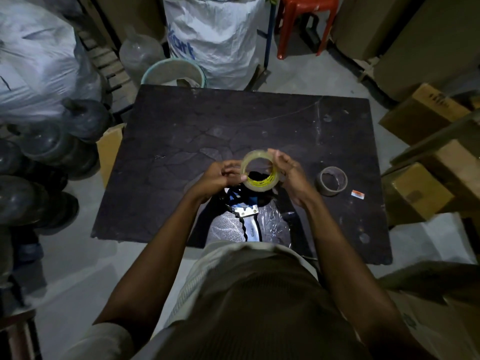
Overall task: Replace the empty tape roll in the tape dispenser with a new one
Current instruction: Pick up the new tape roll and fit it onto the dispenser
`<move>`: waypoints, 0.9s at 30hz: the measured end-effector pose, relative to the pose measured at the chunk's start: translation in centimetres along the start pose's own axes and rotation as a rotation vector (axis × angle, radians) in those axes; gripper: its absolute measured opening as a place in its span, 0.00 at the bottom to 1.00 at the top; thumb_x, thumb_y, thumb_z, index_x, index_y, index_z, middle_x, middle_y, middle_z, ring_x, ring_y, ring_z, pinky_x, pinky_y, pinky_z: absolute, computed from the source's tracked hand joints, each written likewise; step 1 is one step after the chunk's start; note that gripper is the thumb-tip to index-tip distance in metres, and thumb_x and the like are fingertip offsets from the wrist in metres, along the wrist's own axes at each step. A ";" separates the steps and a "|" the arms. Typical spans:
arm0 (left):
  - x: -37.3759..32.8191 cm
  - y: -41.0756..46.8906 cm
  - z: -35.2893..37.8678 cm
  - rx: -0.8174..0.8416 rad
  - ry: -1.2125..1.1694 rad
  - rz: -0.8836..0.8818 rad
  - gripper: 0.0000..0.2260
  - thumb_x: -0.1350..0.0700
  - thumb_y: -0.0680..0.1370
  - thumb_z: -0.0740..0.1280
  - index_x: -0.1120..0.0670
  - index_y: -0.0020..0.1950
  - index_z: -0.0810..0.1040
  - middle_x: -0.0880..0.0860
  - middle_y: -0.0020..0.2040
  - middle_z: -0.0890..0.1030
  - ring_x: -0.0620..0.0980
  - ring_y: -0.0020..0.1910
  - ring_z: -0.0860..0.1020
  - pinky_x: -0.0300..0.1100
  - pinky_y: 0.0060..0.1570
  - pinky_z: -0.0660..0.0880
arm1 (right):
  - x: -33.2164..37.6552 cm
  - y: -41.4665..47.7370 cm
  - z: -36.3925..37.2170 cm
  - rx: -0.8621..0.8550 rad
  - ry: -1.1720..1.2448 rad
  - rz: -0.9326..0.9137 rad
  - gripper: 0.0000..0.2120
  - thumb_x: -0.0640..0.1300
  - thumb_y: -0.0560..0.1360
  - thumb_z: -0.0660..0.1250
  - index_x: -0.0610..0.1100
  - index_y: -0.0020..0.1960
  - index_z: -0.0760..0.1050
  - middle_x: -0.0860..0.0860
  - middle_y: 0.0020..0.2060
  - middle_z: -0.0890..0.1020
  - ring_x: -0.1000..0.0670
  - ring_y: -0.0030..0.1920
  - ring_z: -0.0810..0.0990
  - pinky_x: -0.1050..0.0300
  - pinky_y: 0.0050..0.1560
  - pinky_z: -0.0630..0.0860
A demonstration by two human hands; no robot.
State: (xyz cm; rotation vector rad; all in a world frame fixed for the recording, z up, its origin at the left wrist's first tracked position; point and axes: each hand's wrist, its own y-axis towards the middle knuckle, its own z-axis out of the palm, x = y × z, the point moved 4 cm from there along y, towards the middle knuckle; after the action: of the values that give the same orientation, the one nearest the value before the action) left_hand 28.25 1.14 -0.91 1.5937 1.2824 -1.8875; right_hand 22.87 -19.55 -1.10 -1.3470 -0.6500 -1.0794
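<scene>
I hold a new roll of clear tape (259, 185) upright above the dark table (259, 120), its yellow-printed core facing me. My left hand (220, 178) pinches the roll's left rim. My right hand (288, 172) cups its right side and top. Beneath the roll lies the tape dispenser (245, 214), with a blue body, a metal plate and a serrated blade, partly hidden by my hands. The empty brown cardboard core (331, 181) stands on the table to the right of my right hand.
A small orange-and-white label (357, 194) lies right of the empty core. Cardboard boxes (426, 193) crowd the right side, white sacks (215, 35) and a bucket (174, 74) stand behind the table, and dark jugs (46, 157) pile up at left. A red stool (304, 24) is at the back.
</scene>
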 end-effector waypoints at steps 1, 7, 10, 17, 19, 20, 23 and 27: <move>0.1 0.0 0.1 -0.033 -0.010 -0.025 0.25 0.65 0.75 0.74 0.61 0.70 0.73 0.57 0.50 0.84 0.46 0.45 0.84 0.36 0.47 0.80 | -0.1 -0.2 -0.1 0.008 -0.035 -0.010 0.18 0.52 0.80 0.67 0.48 0.69 0.77 0.44 0.58 0.83 0.49 0.53 0.81 0.50 0.54 0.79; 1.4 0.3 0.8 -0.135 0.235 -0.049 0.22 0.52 0.72 0.78 0.54 0.63 0.78 0.51 0.47 0.84 0.49 0.50 0.83 0.47 0.57 0.80 | -1.9 0.7 -0.1 -0.166 -0.418 -0.097 0.15 0.42 0.79 0.70 0.50 0.65 0.76 0.49 0.58 0.83 0.44 0.60 0.83 0.45 0.60 0.81; 1.7 0.3 1.1 -0.174 0.578 -0.019 0.22 0.36 0.70 0.74 0.45 0.60 0.83 0.43 0.52 0.80 0.49 0.62 0.70 0.44 0.63 0.60 | -2.0 1.2 -0.3 -0.259 -0.717 -0.100 0.11 0.44 0.78 0.70 0.50 0.60 0.78 0.48 0.56 0.85 0.44 0.58 0.83 0.48 0.61 0.79; 2.4 -0.6 1.3 -0.277 0.901 -0.030 0.26 0.28 0.71 0.66 0.44 0.56 0.85 0.52 0.71 0.72 0.57 0.72 0.59 0.54 0.67 0.54 | -1.7 2.5 0.0 -0.263 -0.932 -0.062 0.13 0.49 0.75 0.74 0.51 0.59 0.81 0.48 0.53 0.87 0.46 0.56 0.84 0.51 0.57 0.80; 1.7 -0.8 1.2 -0.325 0.967 0.015 0.25 0.28 0.69 0.68 0.44 0.55 0.85 0.51 0.72 0.71 0.57 0.72 0.58 0.53 0.65 0.54 | -1.9 2.9 0.0 -0.256 -0.926 -0.054 0.13 0.49 0.74 0.75 0.51 0.58 0.82 0.47 0.52 0.88 0.45 0.55 0.85 0.49 0.57 0.81; 1.4 -0.7 1.1 -0.329 0.983 0.025 0.25 0.28 0.69 0.69 0.43 0.56 0.85 0.50 0.71 0.71 0.58 0.72 0.59 0.53 0.65 0.55 | -1.9 3.0 0.1 -0.241 -0.934 -0.060 0.12 0.49 0.75 0.74 0.51 0.58 0.82 0.47 0.52 0.88 0.45 0.55 0.85 0.48 0.57 0.81; 1.4 -0.3 0.7 -0.316 0.941 -0.004 0.22 0.31 0.70 0.70 0.43 0.56 0.85 0.48 0.69 0.74 0.57 0.71 0.60 0.53 0.63 0.57 | -1.6 3.1 0.7 -0.194 -0.978 -0.073 0.14 0.48 0.77 0.72 0.51 0.62 0.82 0.46 0.55 0.87 0.44 0.57 0.85 0.49 0.57 0.81; 1.5 -0.1 0.7 -0.306 0.940 0.011 0.19 0.33 0.71 0.70 0.43 0.53 0.86 0.49 0.70 0.73 0.57 0.71 0.60 0.52 0.63 0.57 | -0.9 3.2 1.4 -0.164 -1.075 -0.113 0.15 0.47 0.79 0.70 0.51 0.65 0.81 0.43 0.58 0.86 0.41 0.58 0.83 0.51 0.55 0.79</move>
State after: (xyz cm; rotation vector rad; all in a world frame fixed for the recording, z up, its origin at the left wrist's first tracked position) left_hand 27.35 1.07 -2.28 2.3709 1.7615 -0.8153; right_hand 25.65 -18.35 -3.09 -2.0352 -1.4416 -0.4121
